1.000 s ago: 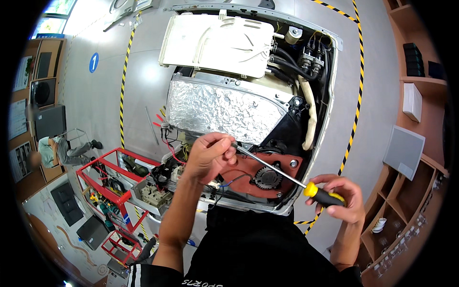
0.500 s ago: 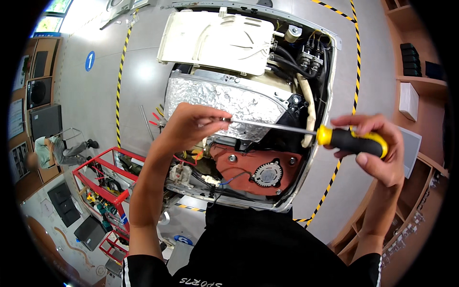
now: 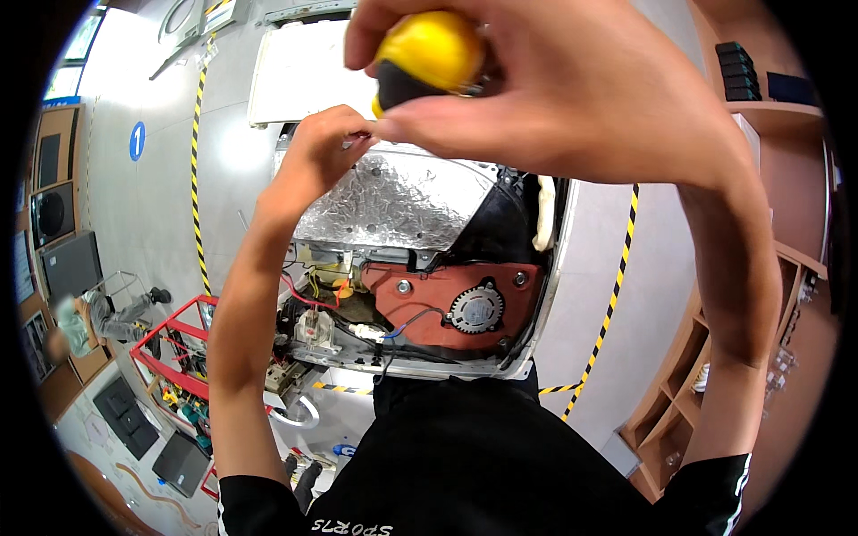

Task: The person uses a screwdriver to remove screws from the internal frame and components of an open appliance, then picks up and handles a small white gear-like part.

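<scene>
My right hand (image 3: pixel 572 98) is raised high and close, fingers wrapped around the yellow and black handle of a screwdriver (image 3: pixel 433 54). The handle's end faces up, and the shaft is hidden behind it and my hand. Just to the left, my left hand (image 3: pixel 326 147) has its fingertips pinched together over the machine; what they hold, if anything, is too small to see. Below both hands lies an opened appliance with a foil-covered panel (image 3: pixel 393 201), a white plastic cover (image 3: pixel 299 76) and a red-brown plate (image 3: pixel 411 290) bearing a round grey part (image 3: pixel 476 308).
Loose wires (image 3: pixel 299 290) show at the appliance's near left. A red-framed cart (image 3: pixel 170 371) with tools stands to the left, with a seated person (image 3: pixel 94 317) beyond it. Wooden shelves (image 3: pixel 688 384) line the right. Striped floor tape (image 3: pixel 617 286) runs alongside the machine.
My right hand has swung up and left with the screwdriver, turning its handle upward. My left hand has risen, its fingers still pinched. The view has shifted slightly over the machine.
</scene>
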The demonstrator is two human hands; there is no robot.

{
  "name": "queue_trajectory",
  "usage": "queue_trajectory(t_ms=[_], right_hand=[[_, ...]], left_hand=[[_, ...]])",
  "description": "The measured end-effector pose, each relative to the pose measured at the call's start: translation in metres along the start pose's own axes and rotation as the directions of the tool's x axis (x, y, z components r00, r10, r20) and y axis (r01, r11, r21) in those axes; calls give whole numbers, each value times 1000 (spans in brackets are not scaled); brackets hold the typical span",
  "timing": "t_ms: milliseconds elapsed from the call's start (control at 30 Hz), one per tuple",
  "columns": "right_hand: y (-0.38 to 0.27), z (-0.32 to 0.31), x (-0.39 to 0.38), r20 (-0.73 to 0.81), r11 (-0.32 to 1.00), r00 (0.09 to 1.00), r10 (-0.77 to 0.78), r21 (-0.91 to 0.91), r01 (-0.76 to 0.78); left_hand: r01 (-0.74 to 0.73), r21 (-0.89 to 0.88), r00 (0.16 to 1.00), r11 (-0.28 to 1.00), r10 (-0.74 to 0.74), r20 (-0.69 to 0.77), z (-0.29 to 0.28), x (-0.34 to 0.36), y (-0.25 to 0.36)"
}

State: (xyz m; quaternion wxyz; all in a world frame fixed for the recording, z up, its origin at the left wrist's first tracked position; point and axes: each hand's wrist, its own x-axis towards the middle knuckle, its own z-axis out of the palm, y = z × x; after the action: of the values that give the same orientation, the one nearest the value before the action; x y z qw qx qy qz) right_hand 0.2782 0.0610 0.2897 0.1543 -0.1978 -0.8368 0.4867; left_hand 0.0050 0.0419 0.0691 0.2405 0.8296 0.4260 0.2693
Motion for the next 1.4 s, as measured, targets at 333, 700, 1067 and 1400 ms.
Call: queue_trajectory(t_ms=[333,700,1067,1400], right_hand=[[-5,28,11,-155,959,985,78,-259,-116],[13,31,49,-24,964,986,166,-208,-167],[18,38,72,12,960,978,209,-192,-203],[0,27,48,69,947,954,292,-162,-278]], left_hand=[[206,12,947,979,-202,249,8,-6,-38],[118,89,962,989,-136,236,13,-18,-50],[-13,68,988,998,2,157,7,-5,-25],[-23,44,998,999,21,58,13,-9,-24]])
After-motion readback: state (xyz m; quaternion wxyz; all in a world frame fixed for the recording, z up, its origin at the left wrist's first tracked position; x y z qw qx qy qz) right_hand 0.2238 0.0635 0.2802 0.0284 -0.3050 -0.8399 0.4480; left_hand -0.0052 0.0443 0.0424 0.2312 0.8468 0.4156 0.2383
